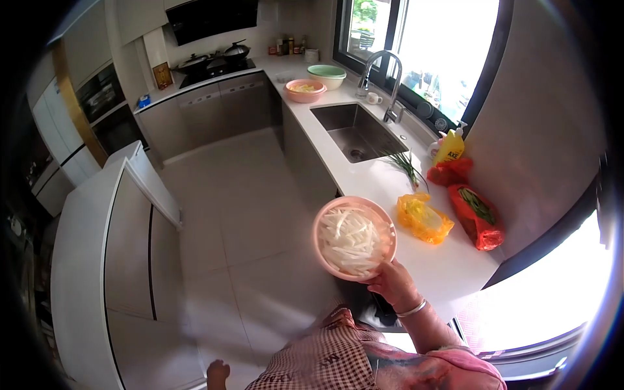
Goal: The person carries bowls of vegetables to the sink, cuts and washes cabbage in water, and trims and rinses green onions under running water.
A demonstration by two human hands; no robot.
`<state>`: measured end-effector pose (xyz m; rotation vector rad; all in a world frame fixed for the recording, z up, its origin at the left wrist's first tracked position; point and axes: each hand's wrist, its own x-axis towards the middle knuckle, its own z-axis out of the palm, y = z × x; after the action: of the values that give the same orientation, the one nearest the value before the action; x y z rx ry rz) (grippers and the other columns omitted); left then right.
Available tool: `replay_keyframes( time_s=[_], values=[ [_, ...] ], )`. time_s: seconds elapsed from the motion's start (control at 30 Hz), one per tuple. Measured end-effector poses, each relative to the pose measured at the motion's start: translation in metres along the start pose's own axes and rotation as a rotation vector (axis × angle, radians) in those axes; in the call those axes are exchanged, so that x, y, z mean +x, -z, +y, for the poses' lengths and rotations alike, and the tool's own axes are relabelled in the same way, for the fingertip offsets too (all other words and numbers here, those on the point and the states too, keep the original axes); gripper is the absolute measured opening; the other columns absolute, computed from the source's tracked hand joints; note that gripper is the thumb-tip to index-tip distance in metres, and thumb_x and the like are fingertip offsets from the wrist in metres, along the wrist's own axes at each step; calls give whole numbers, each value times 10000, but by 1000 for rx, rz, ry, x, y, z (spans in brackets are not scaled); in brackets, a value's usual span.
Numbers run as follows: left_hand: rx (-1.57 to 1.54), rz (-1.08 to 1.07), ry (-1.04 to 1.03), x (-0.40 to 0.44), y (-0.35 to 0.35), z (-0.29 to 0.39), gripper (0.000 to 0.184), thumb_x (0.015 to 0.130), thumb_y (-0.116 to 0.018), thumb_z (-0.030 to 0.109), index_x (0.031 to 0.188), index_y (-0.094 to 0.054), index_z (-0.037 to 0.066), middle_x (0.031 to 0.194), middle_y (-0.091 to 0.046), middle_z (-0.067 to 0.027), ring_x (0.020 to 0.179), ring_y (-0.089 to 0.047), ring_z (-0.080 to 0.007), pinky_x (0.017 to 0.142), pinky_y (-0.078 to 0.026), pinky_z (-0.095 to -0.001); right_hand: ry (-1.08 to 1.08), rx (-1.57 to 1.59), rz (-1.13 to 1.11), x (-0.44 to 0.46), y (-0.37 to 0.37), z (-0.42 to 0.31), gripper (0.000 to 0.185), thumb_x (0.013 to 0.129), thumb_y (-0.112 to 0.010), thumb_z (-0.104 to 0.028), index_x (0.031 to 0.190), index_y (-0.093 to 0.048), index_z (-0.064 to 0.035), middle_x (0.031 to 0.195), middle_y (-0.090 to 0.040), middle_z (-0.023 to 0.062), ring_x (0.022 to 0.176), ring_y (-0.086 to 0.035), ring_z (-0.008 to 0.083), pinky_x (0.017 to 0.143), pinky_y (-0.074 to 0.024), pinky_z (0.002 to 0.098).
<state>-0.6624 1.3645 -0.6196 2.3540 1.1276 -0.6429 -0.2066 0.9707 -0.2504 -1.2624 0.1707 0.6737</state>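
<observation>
My right hand (391, 285) grips the near rim of a pink bowl (316, 242), and a bracelet circles that wrist. The bowl holds a heap of white vegetable strips (351, 242). It is held up beside the counter edge, above the floor. Down at the lower left, away from everything else, hangs my left hand (218, 372). Its fingers look curled in and nothing shows in them. On the counter to the right of the bowl lies a yellow plastic bag (426, 219), and beyond it some green onions (406, 168).
Along the counter (370, 179) are a sink (354, 133) with a tall faucet (396, 84), red bags (478, 221), and a yellow soap bottle (450, 148). Farther back stand another pink bowl (305, 95) and a green-and-white basin (327, 77). Pans (195, 63) sit on the stove. A white cabinet (84, 260) stands left.
</observation>
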Motion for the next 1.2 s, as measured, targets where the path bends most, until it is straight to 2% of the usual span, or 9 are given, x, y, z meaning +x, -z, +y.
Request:
replay_keyframes(
  time_s=[0.07, 0.17, 0.27, 0.37, 0.43, 0.63, 0.9, 1.0, 1.2],
  values=[
    [-100, 28, -39, 5, 83, 30, 454, 905, -595, 330, 1256, -659, 50, 1231, -669, -200, 1141, -637, -362, 1004, -497, -436, 21, 7, 46, -28, -28, -11, 372, 909, -494, -107, 1270, -490, -20, 996, -700, 147, 795, -728, 240, 601, -574, 297],
    [-431, -31, -112, 123, 94, 111, 457, 905, -643, 320, 1262, -654, 35, 1160, -701, -196, 1078, -673, -351, 954, -531, -409, 19, 29, 91, 34, -16, -19, 373, 913, -499, -118, 1275, -492, -28, 998, -693, 141, 784, -726, 240, 589, -567, 290],
    [-203, -114, -200, 176, 143, 210, 438, 917, -638, 337, 1309, -636, 142, 1249, -677, -165, 1163, -636, -336, 1015, -495, -399, 63, 83, 113, 108, -9, -32, 374, 914, -506, -127, 1277, -494, -39, 969, -688, 130, 763, -720, 231, 587, -566, 289],
    [-97, -270, -272, 199, 164, 229, 459, 919, -636, 400, 1323, -632, 183, 1230, -682, -172, 1118, -654, -338, 993, -506, -408, 79, 108, 155, 127, -37, -66, 393, 918, -519, -146, 1298, -487, -50, 956, -680, 122, 739, -710, 213, 564, -566, 280],
    [-47, -247, -371, 218, 169, 257, 490, 922, -657, 417, 1296, -643, 101, 1221, -687, -157, 1116, -661, -330, 980, -508, -422, 135, 89, 169, 181, -30, -85, 407, 930, -520, -165, 1318, -476, -52, 965, -678, 119, 733, -709, 200, 536, -565, 270],
    [-129, -294, -126, 273, 270, 305, 496, 923, -659, 409, 1303, -632, 92, 1163, -695, -155, 1066, -670, -325, 938, -518, -420, 158, 187, 242, 266, -68, -163, 480, 945, -495, -187, 1392, -376, -60, 974, -671, 112, 750, -727, 185, 527, -575, 263],
    [-231, -273, 50, 370, 327, 337, 505, 924, -662, 398, 1314, -616, 80, 1086, -706, -154, 999, -681, -319, 882, -533, -417, 213, 340, 239, 412, -70, -221, 347, 869, -472, -76, 1206, -473, 9, 957, -691, 134, 751, -723, 205, 555, -571, 271],
    [-187, -314, 51, 419, 345, 354, 508, 925, -663, 394, 1317, -610, 75, 1057, -710, -153, 974, -685, -317, 861, -538, -416, 173, 367, 239, 480, -57, -237, 320, 954, -464, -134, 1248, -417, -15, 1031, -670, 173, 846, -739, 262, 567, -585, 310],
    [7, -348, -106, 578, 403, 401, 516, 926, -665, 386, 1325, -599, 67, 999, -718, -152, 924, -693, -313, 819, -549, -413, 215, 497, 445, 584, -95, -289, 105, 936, -469, -77, 1022, -479, -18, 965, -665, 192, 834, -734, 328, 573, -599, 342]
  ],
)
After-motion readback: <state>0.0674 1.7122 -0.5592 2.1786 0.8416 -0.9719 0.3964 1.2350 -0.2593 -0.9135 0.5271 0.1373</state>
